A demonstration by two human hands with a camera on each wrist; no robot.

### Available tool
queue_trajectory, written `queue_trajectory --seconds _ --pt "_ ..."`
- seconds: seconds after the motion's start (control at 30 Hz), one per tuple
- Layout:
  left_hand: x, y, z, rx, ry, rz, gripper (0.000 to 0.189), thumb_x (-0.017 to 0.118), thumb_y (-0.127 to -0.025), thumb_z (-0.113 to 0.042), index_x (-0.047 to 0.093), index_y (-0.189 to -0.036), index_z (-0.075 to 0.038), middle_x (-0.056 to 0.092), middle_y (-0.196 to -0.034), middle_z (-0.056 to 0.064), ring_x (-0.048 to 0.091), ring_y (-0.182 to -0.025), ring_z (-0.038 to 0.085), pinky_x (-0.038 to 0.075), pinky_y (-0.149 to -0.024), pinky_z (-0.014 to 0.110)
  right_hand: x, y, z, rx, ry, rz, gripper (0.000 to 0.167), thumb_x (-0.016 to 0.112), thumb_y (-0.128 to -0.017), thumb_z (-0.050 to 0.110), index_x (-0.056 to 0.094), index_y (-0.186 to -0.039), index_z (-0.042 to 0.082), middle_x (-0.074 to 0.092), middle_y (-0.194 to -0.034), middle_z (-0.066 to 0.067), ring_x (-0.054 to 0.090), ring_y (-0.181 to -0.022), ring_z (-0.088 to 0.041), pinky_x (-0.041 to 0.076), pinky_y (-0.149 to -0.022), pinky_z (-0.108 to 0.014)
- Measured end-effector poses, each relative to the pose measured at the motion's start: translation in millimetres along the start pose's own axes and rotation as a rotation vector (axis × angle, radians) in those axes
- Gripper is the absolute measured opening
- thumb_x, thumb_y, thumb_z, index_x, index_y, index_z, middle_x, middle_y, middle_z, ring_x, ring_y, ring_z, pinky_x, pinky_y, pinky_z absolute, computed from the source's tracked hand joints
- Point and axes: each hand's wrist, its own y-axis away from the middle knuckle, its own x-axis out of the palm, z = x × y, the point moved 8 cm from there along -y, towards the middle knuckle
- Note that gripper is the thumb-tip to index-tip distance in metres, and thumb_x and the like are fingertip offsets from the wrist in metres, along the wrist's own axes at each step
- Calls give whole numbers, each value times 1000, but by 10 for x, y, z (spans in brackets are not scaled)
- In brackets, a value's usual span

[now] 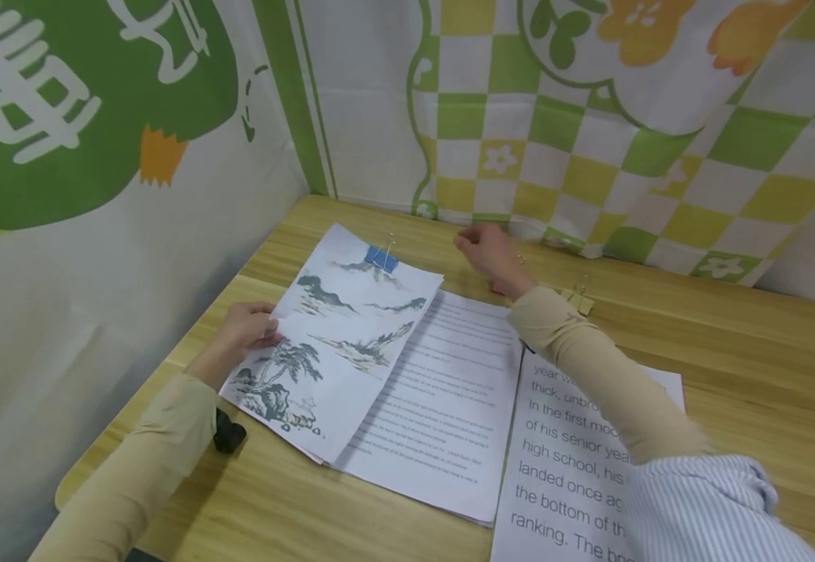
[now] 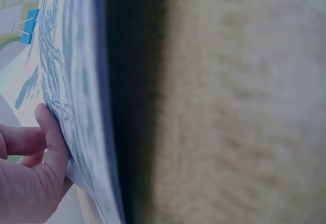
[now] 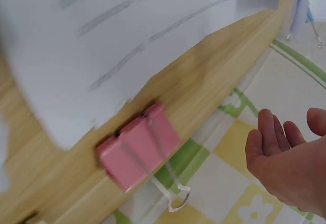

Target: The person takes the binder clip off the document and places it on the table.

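Note:
A stack of sheets [image 1: 347, 312] with an ink landscape on top carries a blue binder clip [image 1: 382, 260] at its upper edge. My left hand [image 1: 249, 326] pinches the stack's left edge; in the left wrist view the thumb [image 2: 53, 137] lies against the paper. The stack overlaps pages of small print [image 1: 443, 398]. Beyond those pages, my right hand [image 1: 489, 254] hovers with loosely bent fingers and holds nothing. A pink binder clip [image 3: 140, 152] lies on the table close to the printed pages' edge, apart from the right hand. The right forearm partly hides it in the head view.
On the right lies a sheet of large print [image 1: 555, 468], partly under the right arm. A yellow binder clip [image 1: 580, 302] sits behind it. A patterned cloth [image 1: 506, 117] hangs along the wooden table's [image 1: 752, 351] back edge, with another cloth wall on the left.

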Motion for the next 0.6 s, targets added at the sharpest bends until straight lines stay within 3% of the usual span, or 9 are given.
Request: queue_trajectory --seconds 0.2,0.43,0.6 --pt "36 8 -11 19 5 22 47 42 -94 -1 36 -140 6 40 -134 25 54 -71 4 54 -64 13 247 -79 145 -16 -108 74 34 55 -94 19 61 -117 -5 65 -113 -23 61 -107 -32 49 -99 -41" --pt "36 25 -10 19 7 19 48 42 -92 0 37 -139 7 42 -133 25 54 -72 5 54 -64 13 538 -91 269 6 -97 193 39 55 -95 23 58 -122 -6 64 -115 -24 62 -110 -33 48 -102 -40" --pt "22 35 -6 26 -7 19 48 42 -93 -1 36 -140 7 43 -131 25 54 -72 4 54 -64 13 675 -123 302 45 -133 220 40 56 -95 25 58 -122 -4 63 -119 -22 61 -111 -31 47 -102 -40"
